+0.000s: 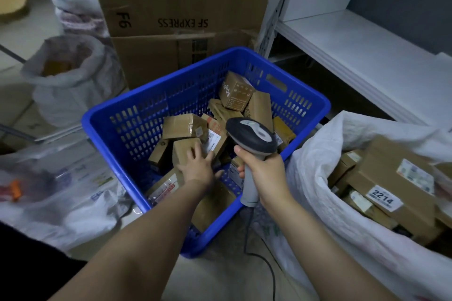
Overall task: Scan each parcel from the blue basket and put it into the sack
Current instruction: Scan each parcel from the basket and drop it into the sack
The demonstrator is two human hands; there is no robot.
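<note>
1. perforated blue plastic basket (105,117) at centre-left, holding a loose jumble of small brown cardboard boxes.
2. left hand (198,166) reached down into the basket, fingers spread fairly straight and laid on top of one tilted brown cardboard parcel (182,148) near the middle; touching, not yet wrapped round it.
3. long axis of that parcel apparently running up and away from the body; white label just right of the fingertips, on this parcel or its neighbour hard to tell.
4. right hand (265,173) just beside, clenched round the grey handle of a black-and-grey handheld barcode scanner (252,133), head poised over the boxes.
5. white woven plastic sack (325,144) at right, right up against the basket's near right corner, mouth open, part-filled with boxes.
6. likely next: left hand nearer, so lift with it, label up toward the scanner, then rightward to the sack.
</note>
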